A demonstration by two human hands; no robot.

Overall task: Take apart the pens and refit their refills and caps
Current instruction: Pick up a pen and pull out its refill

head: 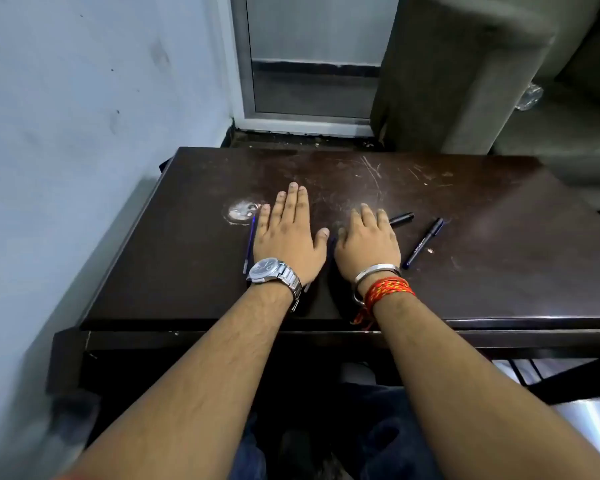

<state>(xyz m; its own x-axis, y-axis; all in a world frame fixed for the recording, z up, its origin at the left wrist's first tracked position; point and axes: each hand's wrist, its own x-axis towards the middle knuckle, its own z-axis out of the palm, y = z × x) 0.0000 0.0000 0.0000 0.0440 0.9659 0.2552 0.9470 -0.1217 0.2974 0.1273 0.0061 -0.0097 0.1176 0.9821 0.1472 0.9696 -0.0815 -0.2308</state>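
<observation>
We are resting both hands flat on the dark surface (pixel 482 244), palms down, holding nothing. The left hand (pixel 288 233) is lying with fingers straight and close together; the right hand (pixel 368 242) is lying with fingers slightly spread. A thin blue refill (pixel 249 245) is lying just beside the left hand's outer edge. A short black cap (pixel 401 219) is peeking out past the right fingers, and a dark pen (pixel 423 242) is lying near it. We are judging the refitting as unfinished, since refill and cap are lying loose.

Pens (pixel 423 242) right of hands (pixel 326 237) on table (pixel 499 271).
</observation>
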